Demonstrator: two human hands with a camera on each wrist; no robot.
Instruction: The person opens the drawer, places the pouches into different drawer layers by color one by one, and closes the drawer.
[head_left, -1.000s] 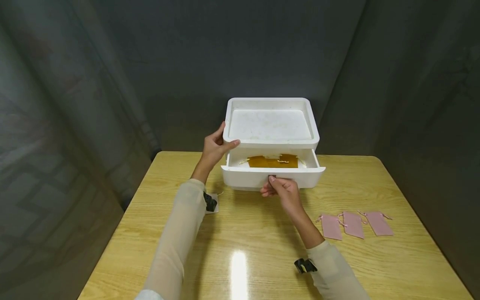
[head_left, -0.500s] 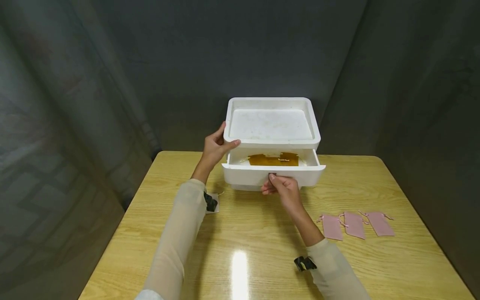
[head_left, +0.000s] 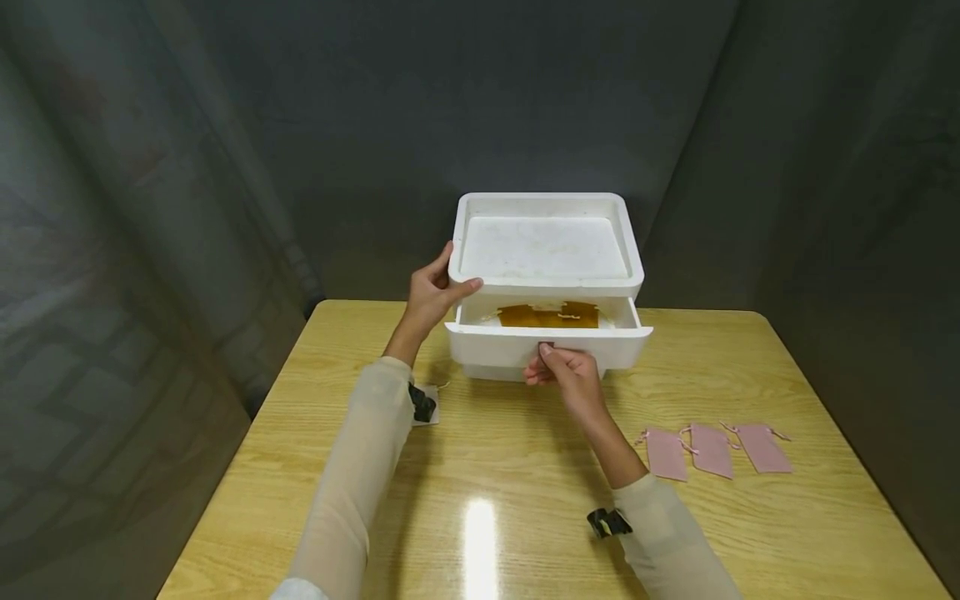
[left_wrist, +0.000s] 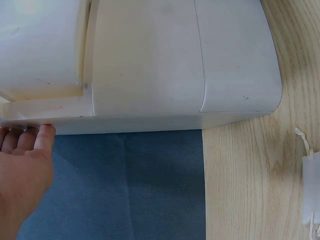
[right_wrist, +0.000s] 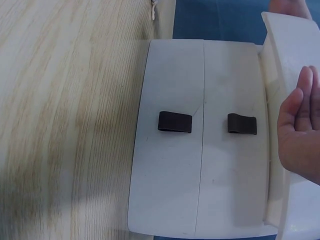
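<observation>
A white drawer unit (head_left: 543, 250) stands at the back of the wooden table (head_left: 525, 475). Its top drawer (head_left: 495, 343) sticks out a little, with brown pouches (head_left: 547, 316) inside. My left hand (head_left: 435, 292) grips the unit's top left corner, thumb on the rim. My right hand (head_left: 555, 367) holds the middle of the drawer front, thumb at its dark tab, fingers curled beneath. In the left wrist view the fingertips (left_wrist: 45, 135) rest against the unit's edge (left_wrist: 150, 65). In the right wrist view my right hand (right_wrist: 300, 130) lies against the protruding drawer, above two lower dark tabs (right_wrist: 175, 122).
Three pink drawstring pouches (head_left: 710, 450) lie in a row on the table to the right. A small white pouch (head_left: 433, 407) lies beside my left forearm. Dark curtain walls enclose the table on three sides.
The top drawer has slid inward a little under my right hand, so less of the brown pouches shows. My left hand has stayed on the unit's corner.
</observation>
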